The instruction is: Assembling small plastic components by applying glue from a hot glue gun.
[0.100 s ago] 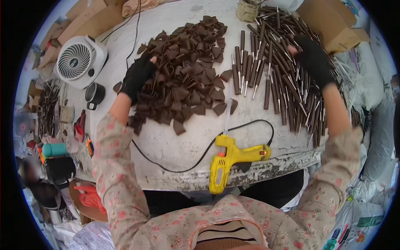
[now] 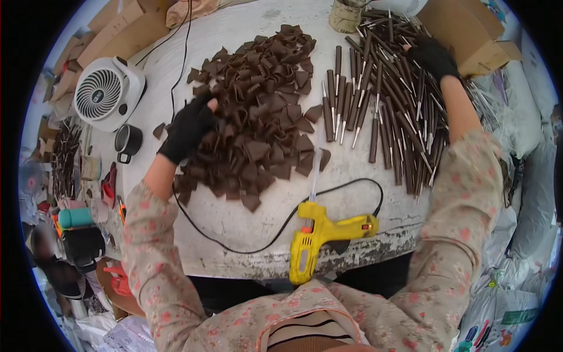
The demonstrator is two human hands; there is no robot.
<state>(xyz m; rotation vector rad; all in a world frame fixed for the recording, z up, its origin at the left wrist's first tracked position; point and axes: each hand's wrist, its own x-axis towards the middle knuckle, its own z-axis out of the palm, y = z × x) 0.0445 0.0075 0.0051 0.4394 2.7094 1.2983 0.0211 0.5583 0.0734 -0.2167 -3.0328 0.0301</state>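
A black fingerless glove covers my left hand (image 2: 189,128), which lies at the left edge of a heap of dark brown, curled, leather-like pieces (image 2: 258,123). Its thumb stands apart from the other fingers, and no piece shows in its grip. In a matching glove, my right hand (image 2: 433,58) is over the far part of a pile of dark brown rods with silvery metal tips (image 2: 404,117). One bare fingertip touches or nearly touches the rods; the other fingers are hidden. A yellow glue gun (image 2: 314,234) with a clear glue stick sits at the near table edge.
A white fan (image 2: 108,92) and a dark mug (image 2: 128,142) stand at the left. The black cord (image 2: 258,251) loops across the white table (image 2: 234,267). Cardboard boxes (image 2: 463,35) and a round container (image 2: 346,16) are at the back; plastic bags (image 2: 522,117) lie right.
My right hand has moved farther away over the rods. My left hand has come slightly nearer along the heap's edge. The whole view has shifted a little.
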